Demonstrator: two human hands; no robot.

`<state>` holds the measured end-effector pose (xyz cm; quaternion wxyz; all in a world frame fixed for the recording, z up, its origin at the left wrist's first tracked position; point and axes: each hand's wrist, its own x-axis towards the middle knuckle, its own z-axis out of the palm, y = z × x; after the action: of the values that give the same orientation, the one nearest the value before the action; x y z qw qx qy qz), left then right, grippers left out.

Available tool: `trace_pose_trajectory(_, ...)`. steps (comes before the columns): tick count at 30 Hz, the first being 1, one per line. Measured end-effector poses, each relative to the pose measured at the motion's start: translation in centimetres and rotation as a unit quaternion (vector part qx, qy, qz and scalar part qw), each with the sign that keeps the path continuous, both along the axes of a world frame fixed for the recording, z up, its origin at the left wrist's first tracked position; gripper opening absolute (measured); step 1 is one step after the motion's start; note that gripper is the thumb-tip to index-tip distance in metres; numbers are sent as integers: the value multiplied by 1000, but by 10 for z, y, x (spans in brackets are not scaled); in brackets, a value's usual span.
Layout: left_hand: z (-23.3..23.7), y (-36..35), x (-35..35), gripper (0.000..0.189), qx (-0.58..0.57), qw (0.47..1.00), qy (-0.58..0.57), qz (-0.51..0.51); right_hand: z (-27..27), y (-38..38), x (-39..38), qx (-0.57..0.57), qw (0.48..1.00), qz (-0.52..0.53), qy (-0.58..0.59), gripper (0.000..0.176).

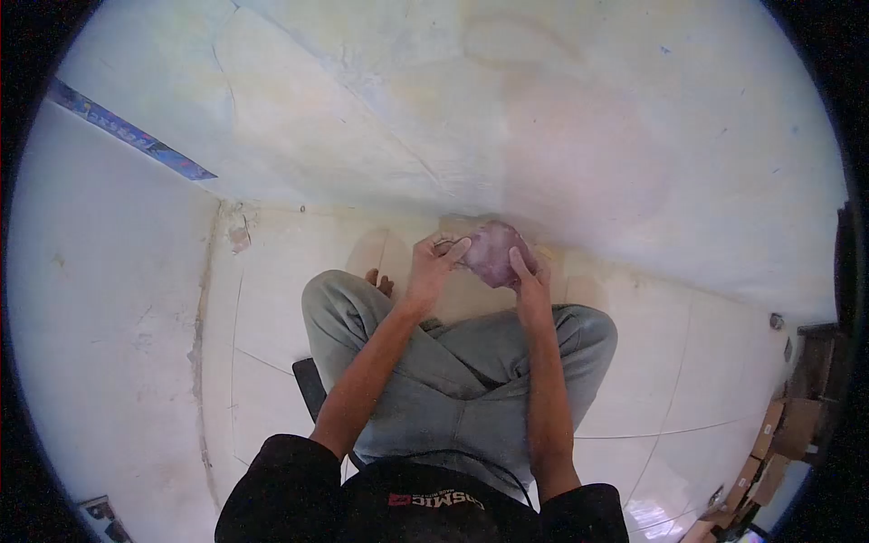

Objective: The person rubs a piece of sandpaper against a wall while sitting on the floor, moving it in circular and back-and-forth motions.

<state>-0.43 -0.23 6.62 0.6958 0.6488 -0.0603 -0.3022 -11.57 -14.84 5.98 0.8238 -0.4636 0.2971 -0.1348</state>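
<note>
A purplish, roughly rounded piece with an uneven edge point(493, 253) is held up in front of my crossed legs; its material is too blurred to name. My left hand point(437, 264) pinches its left edge, thumb on top. On the right side, my right hand point(532, 273) grips it with the thumb pressed over its face and the fingers behind. Behind the piece, a tan patch or object point(462, 223) shows low against the wall, partly hidden.
I sit on a pale tiled floor point(634, 371) close to a whitish wall point(579, 136). A blue printed strip point(136, 134) is on the wall at left. Cardboard boxes point(769, 430) stand at the far right. A dark flat object point(309, 385) lies by my left knee.
</note>
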Motion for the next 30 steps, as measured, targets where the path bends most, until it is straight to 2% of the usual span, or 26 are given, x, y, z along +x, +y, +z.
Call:
trace_pose_trajectory(4,-9,12,12,20,-32,999,22,-35,13,-3,-4,81,992,90,-28,46)
trace_pose_trajectory(6,-6,17,14,26,-10,994,-52,-95,14,3,-3,108,984,134,-37,44)
trace_pose_trajectory(7,-3,18,12,26,-8,994,-55,-89,12,8,-2,1,993,122,6,40)
trace_pose_trajectory(8,-1,17,7,38,121,983,-123,-62,9,13,0,-108,987,106,47,37)
trace_pose_trajectory(9,1,18,1,50,248,950,-187,-35,-1,17,1,-107,987,111,44,37)
trace_pose_trajectory(10,2,19,-7,50,249,949,-188,-32,-14,22,2,-163,983,80,32,35)
trace_pose_trajectory(11,2,20,-16,65,240,876,-414,-52,-26,24,3,-219,974,48,18,34)
trace_pose_trajectory(12,3,21,-26,80,217,754,-616,-69,-20,27,4,-219,974,49,17,34)
trace_pose_trajectory(13,7,23,-37,80,218,754,-616,-67,-6,30,4,-157,987,39,0,32)
trace_pose_trajectory(14,11,25,-48,86,192,848,-471,-150,1,33,5,-93,995,30,-16,30)
trace_pose_trajectory(15,15,26,-55,93,158,911,-308,-226,2,34,6,-93,995,33,-16,30)
trace_pose_trajectory(16,17,23,-57,93,158,911,-308,-223,2,35,6,-112,992,47,-23,31)
trace_pose_trajectory(18,20,19,-59,73,133,951,-236,-149,3,36,7,-130,989,61,-29,32)
trace_pose_trajectory(19,16,20,-56,73,133,952,-234,-147,4,36,7,-88,993,79,-22,34)
trace_pose_trajectory(21,4,18,-41,46,85,990,-109,12,7,37,9,-47,994,98,-15,36)
trace_pose_trajectory(22,10,19,-31,46,84,991,-108,13,9,40,11,-91,988,113,-60,36)
trace_pose_trajectory(23,17,25,-19,38,146,982,-108,49,11,43,12,-133,977,127,-105,36)
trace_pose_trajectory(24,24,31,-11,31,208,968,-108,84,15,46,11,-133,978,126,-103,36)
trace_pose_trajectory(25,30,36,-6,31,209,968,-108,83,20,49,11,-179,978,84,-73,33)
trace_pose_trajectory(26,36,42,-2,27,218,973,-73,23,22,51,10,-222,973,42,-40,30)
trace_pose_trajectory(27,37,46,-1,26,227,972,-36,-37,18,49,9,-218,974,41,-38,30)
trace_pose_trajectory(28,29,50,-3,26,231,972,-34,-39,14,45,7,-160,982,100,-19,30)
trace_pose_trajectory(29,15,55,-8,31,218,968,-72,-101,9,42,5,-100,982,158,-1,30)
trace_pose_trajectory(30,17,56,-12,37,202,959,-110,-165,3,41,3,-97,983,157,0,30)
